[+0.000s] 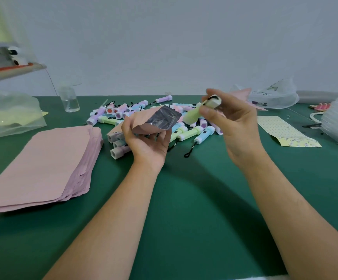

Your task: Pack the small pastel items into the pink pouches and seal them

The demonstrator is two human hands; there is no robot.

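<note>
My left hand point(147, 141) grips a pink pouch point(154, 120) above the green table, its mouth held open so the silvery lining shows. My right hand point(230, 120) pinches a pale green mini flashlight point(194, 113) with a white head and black cord, just right of the pouch mouth and tilted toward it. A heap of pastel mini flashlights point(121, 113) in purple, blue, pink and green lies behind both hands. A thick stack of flat pink pouches point(43, 162) sits at the left.
A clear plastic bottle point(69, 100) stands at the back left beside a clear plastic bag point(8, 114). A dotted yellow pouch point(285, 131) and more clear bags point(275, 96) lie at the right. Bare green mat point(194, 199) spreads between my forearms.
</note>
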